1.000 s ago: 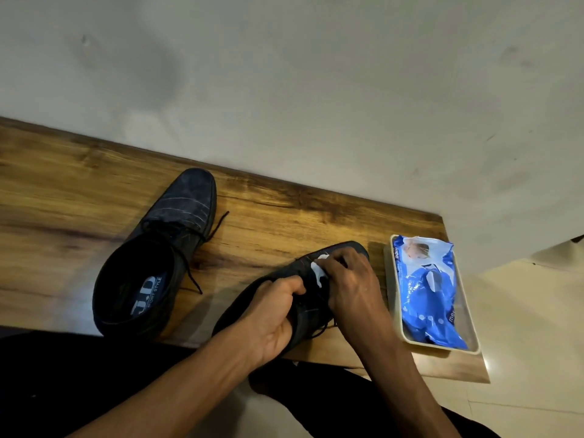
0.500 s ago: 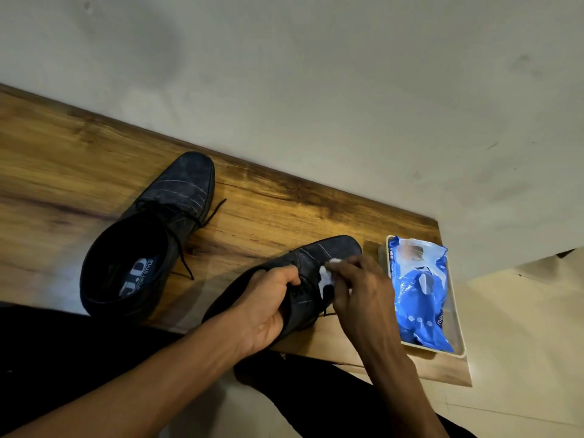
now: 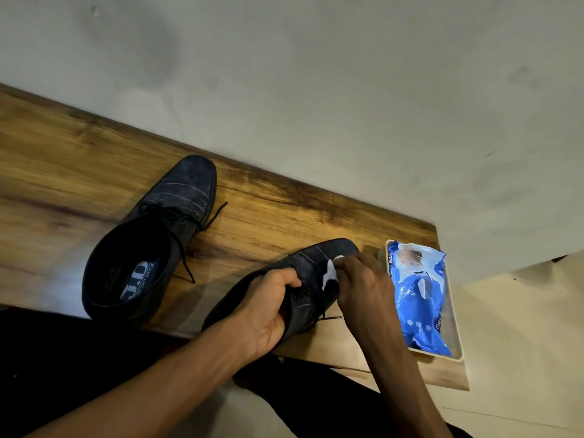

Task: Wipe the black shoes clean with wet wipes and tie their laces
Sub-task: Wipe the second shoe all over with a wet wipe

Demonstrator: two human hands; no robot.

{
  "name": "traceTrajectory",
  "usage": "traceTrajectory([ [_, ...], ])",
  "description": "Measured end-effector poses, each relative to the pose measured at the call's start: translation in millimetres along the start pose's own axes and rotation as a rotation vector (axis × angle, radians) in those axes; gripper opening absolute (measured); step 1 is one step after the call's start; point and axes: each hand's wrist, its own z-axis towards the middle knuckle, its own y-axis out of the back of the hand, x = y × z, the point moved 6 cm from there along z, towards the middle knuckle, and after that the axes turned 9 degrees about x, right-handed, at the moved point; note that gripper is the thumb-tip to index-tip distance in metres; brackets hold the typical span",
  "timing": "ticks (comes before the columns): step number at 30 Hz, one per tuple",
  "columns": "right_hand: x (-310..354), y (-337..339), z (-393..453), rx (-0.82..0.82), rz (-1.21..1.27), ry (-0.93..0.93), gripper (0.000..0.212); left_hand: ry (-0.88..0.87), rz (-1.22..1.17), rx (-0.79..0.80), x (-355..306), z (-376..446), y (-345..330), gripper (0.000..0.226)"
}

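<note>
- The person sits at a wooden worktop (image 3: 284, 216) by a wall.
- The left hand (image 3: 268, 311) grips the near shoe (image 3: 303, 279) at its opening, with the fingers curled over the edge. This shoe is tipped up a bit at the front edge of the worktop.
- The right hand (image 3: 363, 289) pinches a small white wipe (image 3: 331, 273) and presses it on the top of that shoe, close to the toe.
- So the step right now looks like wiping the near shoe. It is not done yet.
- The lace of this shoe looks loose. One end sticks out under the right hand. It still needs a tie.
- The far shoe (image 3: 151, 248) stands flat on the worktop to the left, well apart from the hands. Nobody touches it.
- Its lace (image 3: 186, 257) hangs loose down the side and onto the worktop, so it is not tied.
- You cannot tell from here if the far shoe has been wiped or not.
- A blue pack (image 3: 417, 295) of wipes lies in a pale tray (image 3: 455, 352) at the right end of the worktop, just beside the right hand.
- What is left, as a guess: finish wiping the near shoe, maybe wipe the far one, then tie both laces. The task seems less than half done.
</note>
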Motion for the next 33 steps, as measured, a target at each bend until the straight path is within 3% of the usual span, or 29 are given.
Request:
traceTrajectory([
  [5, -22, 2, 12, -0.097, 0.101, -0.146, 0.014, -0.034, -0.063, 0.031, -3, -5, -5, 0.029],
  [8, -5, -1, 11, -0.129, 0.113, -0.156, 0.016, -0.061, -0.127, 0.025, -5, -4, -5, 0.051],
  [11, 19, -5, -16, -0.034, 0.191, -0.074, 0.018, -0.059, -0.146, 0.029, -3, -1, -6, 0.071],
  [17, 16, -1, -46, 0.220, 0.515, -0.119, 0.015, -0.113, -0.219, -0.061, -5, -4, -3, 0.073],
  [21, 32, 12, -36, 0.083, 0.693, -0.082, 0.019, -0.104, -0.151, -0.040, -5, -6, -6, 0.078],
  [27, 68, 6, -28, 0.016, 0.359, 0.216, 0.026, -0.089, -0.177, 0.007, -2, -8, -5, 0.076],
  [33, 44, -10, -38, 0.000, 0.394, 0.100, 0.021, -0.175, -0.231, -0.112, -13, 2, 5, 0.075],
])
